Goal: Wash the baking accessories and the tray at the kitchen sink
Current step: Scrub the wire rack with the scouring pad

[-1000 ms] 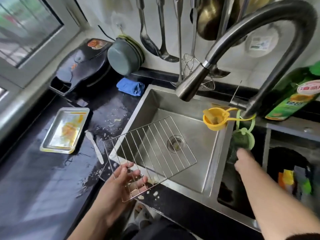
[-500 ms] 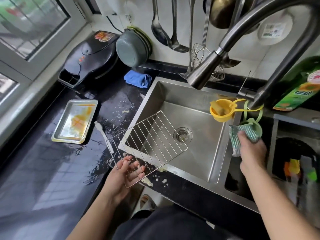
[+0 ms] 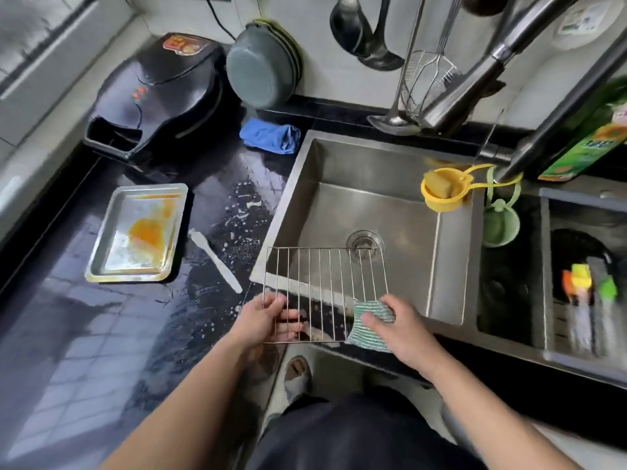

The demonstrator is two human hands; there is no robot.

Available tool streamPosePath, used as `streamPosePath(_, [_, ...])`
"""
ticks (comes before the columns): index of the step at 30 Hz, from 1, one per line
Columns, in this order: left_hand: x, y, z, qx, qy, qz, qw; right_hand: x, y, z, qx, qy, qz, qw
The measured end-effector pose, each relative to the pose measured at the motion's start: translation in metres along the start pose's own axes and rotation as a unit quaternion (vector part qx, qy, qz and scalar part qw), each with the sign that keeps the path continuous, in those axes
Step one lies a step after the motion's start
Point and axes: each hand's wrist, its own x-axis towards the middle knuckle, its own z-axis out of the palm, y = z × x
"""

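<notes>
While the left hand (image 3: 268, 317) grips the near left corner of the wire rack (image 3: 322, 293) over the sink's (image 3: 448, 266) front edge, the right hand (image 3: 397, 327) clutches a striped scrubbing cloth (image 3: 369, 320) against the rack's near right corner. Left on the wet desk (image 3: 101, 334) lies the stained tray (image 3: 135, 232).

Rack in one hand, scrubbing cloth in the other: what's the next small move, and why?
Probably rub the striped cloth along the wire rack. The left hand grips the rack's near edge over the sink; the right hand already presses the cloth on its corner.
</notes>
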Motion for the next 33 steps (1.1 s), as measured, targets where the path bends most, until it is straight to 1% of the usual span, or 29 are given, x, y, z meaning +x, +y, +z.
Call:
streamPosePath(1, [0.001, 0.003, -0.006, 0.005, -0.006, 0.011, 1.0, -0.004, 0.001, 0.008, 0.031, 0.035, 0.005, 0.999])
streamPosePath(2, [0.001, 0.006, -0.012, 0.0, -0.007, 0.026, 1.0, -0.009, 0.001, 0.012, 0.079, 0.092, 0.016, 0.993])
streamPosePath(4, [-0.001, 0.013, -0.029, -0.031, 0.005, 0.061, 0.998, -0.02, -0.002, 0.017, 0.167, 0.217, 0.054, 0.96])
streamPosePath(5, [-0.003, 0.017, -0.042, -0.051, 0.01, 0.082, 0.995, -0.024, -0.003, 0.024, 0.19, 0.25, 0.067, 0.947])
streamPosePath(6, [-0.005, 0.019, -0.049, -0.078, 0.029, 0.104, 0.991, -0.025, 0.0, 0.026, 0.199, 0.257, 0.073, 0.943])
streamPosePath(8, [-0.009, 0.023, -0.068, -0.146, 0.059, 0.132, 0.979, -0.024, 0.005, 0.037, 0.151, 0.227, 0.066, 0.96])
streamPosePath(9, [-0.01, 0.024, -0.077, -0.178, 0.066, 0.138, 0.972, -0.022, 0.009, 0.044, 0.1, 0.217, 0.066, 0.969])
streamPosePath(10, [-0.012, 0.025, -0.086, -0.201, 0.066, 0.141, 0.967, -0.021, 0.012, 0.05, 0.025, 0.223, 0.07, 0.972])
streamPosePath(11, [-0.013, 0.025, -0.095, -0.215, 0.065, 0.144, 0.964, -0.021, 0.014, 0.053, -0.063, 0.25, 0.079, 0.963])
streamPosePath(12, [-0.016, 0.026, -0.103, -0.224, 0.063, 0.143, 0.962, -0.022, 0.019, 0.057, -0.149, 0.288, 0.099, 0.941])
streamPosePath(13, [-0.018, 0.027, -0.109, -0.228, 0.063, 0.142, 0.961, -0.025, 0.02, 0.06, -0.21, 0.318, 0.103, 0.919])
streamPosePath(14, [-0.019, 0.026, -0.114, -0.232, 0.065, 0.141, 0.96, -0.029, 0.029, 0.062, -0.252, 0.32, 0.08, 0.91])
streamPosePath(15, [-0.021, 0.026, -0.119, -0.233, 0.064, 0.142, 0.96, -0.033, 0.04, 0.064, -0.302, 0.289, 0.027, 0.908])
streamPosePath(16, [-0.022, 0.025, -0.124, -0.229, 0.061, 0.141, 0.961, -0.038, 0.048, 0.069, -0.365, 0.232, -0.019, 0.901])
streamPosePath(17, [-0.023, 0.025, -0.128, -0.224, 0.058, 0.138, 0.963, -0.041, 0.057, 0.073, -0.42, 0.163, -0.044, 0.892])
streamPosePath(18, [-0.023, 0.023, -0.133, -0.217, 0.056, 0.136, 0.965, -0.043, 0.063, 0.074, -0.454, 0.119, -0.058, 0.881])
streamPosePath(19, [-0.023, 0.023, -0.135, -0.211, 0.055, 0.136, 0.966, -0.043, 0.067, 0.07, -0.461, 0.11, -0.067, 0.878])
streamPosePath(21, [-0.023, 0.023, -0.144, -0.207, 0.056, 0.133, 0.967, -0.036, 0.066, 0.068, -0.427, 0.143, -0.091, 0.888])
streamPosePath(22, [-0.023, 0.024, -0.149, -0.207, 0.058, 0.133, 0.968, -0.033, 0.06, 0.073, -0.391, 0.169, -0.087, 0.901])
streamPosePath(24, [-0.022, 0.026, -0.157, -0.213, 0.064, 0.137, 0.965, -0.026, 0.044, 0.084, -0.306, 0.254, -0.064, 0.915])
streamPosePath(26, [-0.021, 0.028, -0.167, -0.225, 0.078, 0.144, 0.961, -0.018, 0.025, 0.096, -0.242, 0.329, 0.034, 0.912])
streamPosePath(27, [-0.021, 0.027, -0.173, -0.233, 0.088, 0.146, 0.957, -0.013, 0.016, 0.1, -0.215, 0.343, 0.089, 0.91])
streamPosePath(28, [-0.021, 0.027, -0.179, -0.24, 0.096, 0.149, 0.955, -0.01, 0.008, 0.105, -0.186, 0.344, 0.143, 0.909])
streamPosePath(29, [-0.022, 0.027, -0.183, -0.245, 0.101, 0.15, 0.953, -0.009, 0.0, 0.108, -0.168, 0.337, 0.171, 0.911])
streamPosePath(30, [-0.021, 0.025, -0.19, -0.253, 0.11, 0.149, 0.95, -0.004, -0.006, 0.116, -0.16, 0.315, 0.174, 0.919])
streamPosePath(33, [-0.023, 0.021, -0.199, -0.269, 0.129, 0.139, 0.944, 0.009, -0.032, 0.149, -0.133, 0.256, 0.13, 0.949])
